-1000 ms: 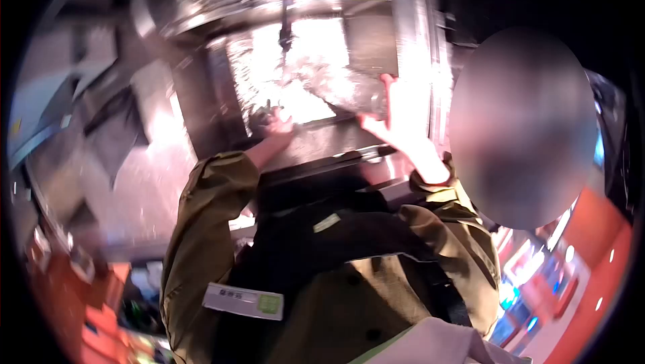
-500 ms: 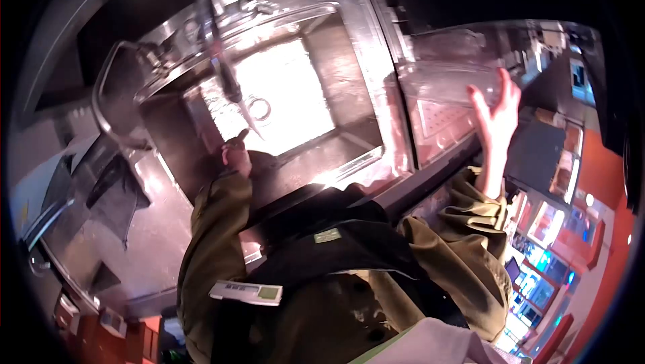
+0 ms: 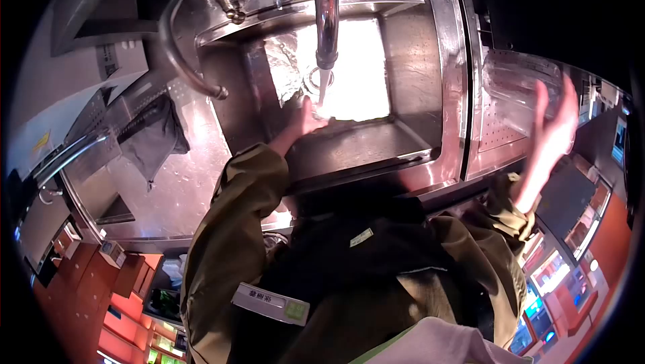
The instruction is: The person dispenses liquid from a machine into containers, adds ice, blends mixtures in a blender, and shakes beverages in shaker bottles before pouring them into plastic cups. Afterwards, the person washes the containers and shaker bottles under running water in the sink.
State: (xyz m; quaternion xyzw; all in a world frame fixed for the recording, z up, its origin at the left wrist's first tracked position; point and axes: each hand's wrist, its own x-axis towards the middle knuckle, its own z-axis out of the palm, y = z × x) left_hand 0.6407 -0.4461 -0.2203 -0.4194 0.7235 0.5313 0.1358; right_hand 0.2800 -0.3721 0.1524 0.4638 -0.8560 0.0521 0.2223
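Observation:
Water runs from the metal faucet into the steel sink, whose bottom is brightly lit. Beside the stream, low over the sink, is my left hand, its fingers apart and no object seen in it. My right hand is raised to the right of the sink, fingers spread and holding nothing. Behind it, on the right counter, lies a clear plastic container. A round drain ring shows behind the water.
A second curved spout arches at the sink's left edge. On the left counter lies a dark cloth, with a white box behind it. A perforated tray is set in the right counter. A metal rail stands at far left.
The view has turned, so the sink shows further right and more level. My left hand has come nearer the water stream, its fingers more spread. My right hand stays raised and open.

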